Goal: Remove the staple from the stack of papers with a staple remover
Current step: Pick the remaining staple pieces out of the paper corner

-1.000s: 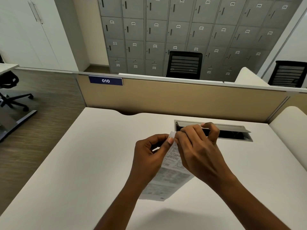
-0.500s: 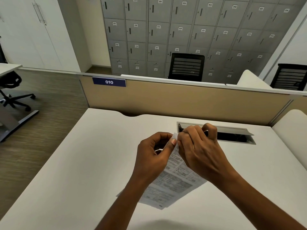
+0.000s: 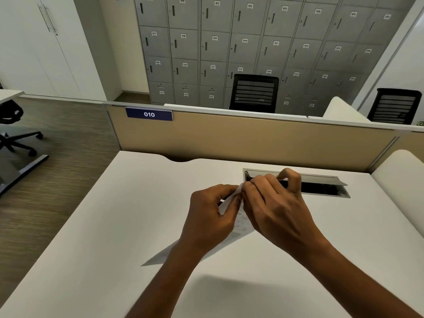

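White paper stack (image 3: 242, 222) diagonal, lower-left to upper-right.

A blue sign (image 3: 149, 114) on the desk wall (image 3: 252, 140) says 010 in white. Small white tags (image 3: 250, 5) on the grey lockers (image 3: 231, 49) say 010, 011, 012, 013, 014, then 017, 018, 019, 020 below. The print on the papers (image 3: 243, 222) is too blurry to read.

A white desk (image 3: 114, 226) with an open cable hatch (image 3: 321, 180) abuts a beige partition (image 3: 252, 143); grey lockers (image 3: 252, 42) stand behind.
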### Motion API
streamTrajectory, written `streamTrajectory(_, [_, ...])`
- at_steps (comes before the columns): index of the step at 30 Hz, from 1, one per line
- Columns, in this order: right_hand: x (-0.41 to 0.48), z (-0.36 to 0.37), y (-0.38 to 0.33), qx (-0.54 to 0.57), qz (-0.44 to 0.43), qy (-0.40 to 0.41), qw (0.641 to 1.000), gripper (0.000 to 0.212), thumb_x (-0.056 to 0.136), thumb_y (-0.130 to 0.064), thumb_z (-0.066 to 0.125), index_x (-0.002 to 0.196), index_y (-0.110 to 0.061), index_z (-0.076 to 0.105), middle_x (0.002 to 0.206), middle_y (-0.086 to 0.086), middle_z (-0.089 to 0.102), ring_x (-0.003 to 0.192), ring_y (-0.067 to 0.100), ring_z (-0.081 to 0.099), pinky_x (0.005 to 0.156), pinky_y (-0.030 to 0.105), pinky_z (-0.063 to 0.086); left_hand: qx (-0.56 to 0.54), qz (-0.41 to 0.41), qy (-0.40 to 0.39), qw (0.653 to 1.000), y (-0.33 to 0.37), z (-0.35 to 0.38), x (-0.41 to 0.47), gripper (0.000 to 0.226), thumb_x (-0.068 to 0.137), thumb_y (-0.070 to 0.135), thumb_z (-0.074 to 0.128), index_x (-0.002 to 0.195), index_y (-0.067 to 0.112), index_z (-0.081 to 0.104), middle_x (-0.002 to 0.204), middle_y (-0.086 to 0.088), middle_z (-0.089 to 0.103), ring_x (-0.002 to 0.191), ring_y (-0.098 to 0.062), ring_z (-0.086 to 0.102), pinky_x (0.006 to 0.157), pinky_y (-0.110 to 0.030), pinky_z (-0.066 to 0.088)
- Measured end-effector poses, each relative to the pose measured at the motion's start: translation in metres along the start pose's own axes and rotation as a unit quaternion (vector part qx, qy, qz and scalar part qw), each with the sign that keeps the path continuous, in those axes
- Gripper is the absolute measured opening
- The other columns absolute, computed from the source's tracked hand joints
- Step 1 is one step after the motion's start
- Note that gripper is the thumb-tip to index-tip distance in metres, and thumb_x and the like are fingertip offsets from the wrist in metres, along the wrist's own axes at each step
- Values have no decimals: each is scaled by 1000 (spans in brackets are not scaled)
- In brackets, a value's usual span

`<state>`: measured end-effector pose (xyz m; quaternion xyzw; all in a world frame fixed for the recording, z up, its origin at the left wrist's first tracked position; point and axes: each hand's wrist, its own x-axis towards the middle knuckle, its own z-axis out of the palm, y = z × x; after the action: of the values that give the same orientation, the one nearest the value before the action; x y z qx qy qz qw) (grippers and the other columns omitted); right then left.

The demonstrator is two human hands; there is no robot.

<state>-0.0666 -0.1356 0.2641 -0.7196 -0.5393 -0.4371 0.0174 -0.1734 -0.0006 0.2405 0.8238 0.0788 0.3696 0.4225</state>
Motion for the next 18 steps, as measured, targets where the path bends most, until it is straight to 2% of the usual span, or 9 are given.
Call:
streamTrajectory(6, [14,-7,-6,-23,8,-57,998,22,103,-22,47,86,-11,59,76,6,55,69,25,57,82,43,33,43,36,19,998,1,-3,-1,23,94,17,71,115,10,77,104,-1,81,88,-12,75,82,-20,59])
streamTrajectory(9, [18,-9,-12,-27,36,-66,997,24,100,-26,46,83,-13,57,73,6,54,66,23,55,80,42,30,75,60,40,995,1,-4,-1,21,92,13,72,112,7,78,99,-4,81,82,-18,77,76,-27,63])
streamTrajectory(12, [20,-9,-19,-29,65,-63,995,22,97,-27,54,81,-12,56,71,6,53,63,22,54,78,41,27,91,69,49,992,-1,-4,0,21,91,11,71,110,4,78,97,-7,81,79,-21,76,73,-34,63])
streamTrajectory(14, [19,-7,-23,-24,76,-56,995,19,94,-26,61,82,-11,57,71,7,54,63,23,54,77,41,28,85,67,49,993,-4,-6,2,21,92,10,72,111,5,78,99,-6,81,82,-20,77,76,-33,63])
streamTrajectory(18, [17,-2,-22,0,60,-16,998,18,91,-27,67,89,-10,65,78,8,65,69,25,63,82,41,30,23,38,41,998,-10,-14,4,25,93,18,69,115,10,78,106,2,80,94,-7,74,84,-15,58])
